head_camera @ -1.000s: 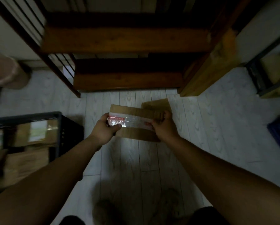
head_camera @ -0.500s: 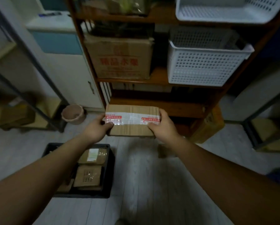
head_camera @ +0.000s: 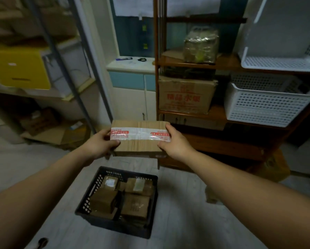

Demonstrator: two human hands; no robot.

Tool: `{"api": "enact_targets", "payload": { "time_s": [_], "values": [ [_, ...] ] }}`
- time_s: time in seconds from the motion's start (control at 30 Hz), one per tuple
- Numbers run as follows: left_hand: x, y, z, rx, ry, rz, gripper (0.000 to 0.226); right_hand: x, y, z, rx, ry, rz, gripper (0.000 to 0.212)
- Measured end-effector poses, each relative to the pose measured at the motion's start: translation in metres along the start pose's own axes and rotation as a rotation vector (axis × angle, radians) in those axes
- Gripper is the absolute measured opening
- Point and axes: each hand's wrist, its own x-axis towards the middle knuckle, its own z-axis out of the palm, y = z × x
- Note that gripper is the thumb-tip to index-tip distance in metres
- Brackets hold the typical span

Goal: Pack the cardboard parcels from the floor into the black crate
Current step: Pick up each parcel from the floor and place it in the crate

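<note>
Dim storeroom: pale plank floor (head_camera: 186,221), wooden shelving (head_camera: 213,144) far right. Taped cardboard parcel (head_camera: 139,141) held level in mid-air, left hand (head_camera: 98,144) and right hand (head_camera: 175,144) each clasping one short end, probably for balance. Black crate (head_camera: 114,225) on floor, nearer and below, with several smaller parcels (head_camera: 135,205) packed inside; free room apparently only on top.
</note>
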Motion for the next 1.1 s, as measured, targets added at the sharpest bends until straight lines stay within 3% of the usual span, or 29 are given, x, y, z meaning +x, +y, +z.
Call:
{"api": "enact_targets", "payload": {
  "time_s": [0.1, 0.3, 0.57, 0.87, 1.03, 1.1],
  "values": [
    [-0.004, -0.037, -0.053, -0.037, 0.021, 0.009, 0.061, 0.006, -0.031, 0.060, 0.010, -0.012, -0.002, 0.080],
    [0.002, -0.108, -0.123, 0.023, -0.001, -0.051, 0.066, 0.018, -0.050, 0.168, 0.010, -0.043, 0.090, 0.084],
    [0.058, -0.138, -0.138, 0.076, -0.085, -0.032, 0.059, 0.063, -0.041, 0.205, 0.000, -0.009, 0.159, 0.084],
    [0.150, -0.197, -0.155, -0.049, -0.022, -0.205, 0.045, 0.130, -0.020, 0.260, -0.004, -0.039, 0.190, 0.083],
    [0.185, -0.244, -0.149, -0.003, -0.149, -0.220, 0.082, 0.136, 0.009, 0.302, -0.041, -0.003, 0.293, 0.099],
    [0.192, -0.267, -0.145, 0.021, -0.237, -0.195, 0.082, 0.131, 0.024, 0.325, -0.034, 0.013, 0.340, 0.099]
  ]
}}
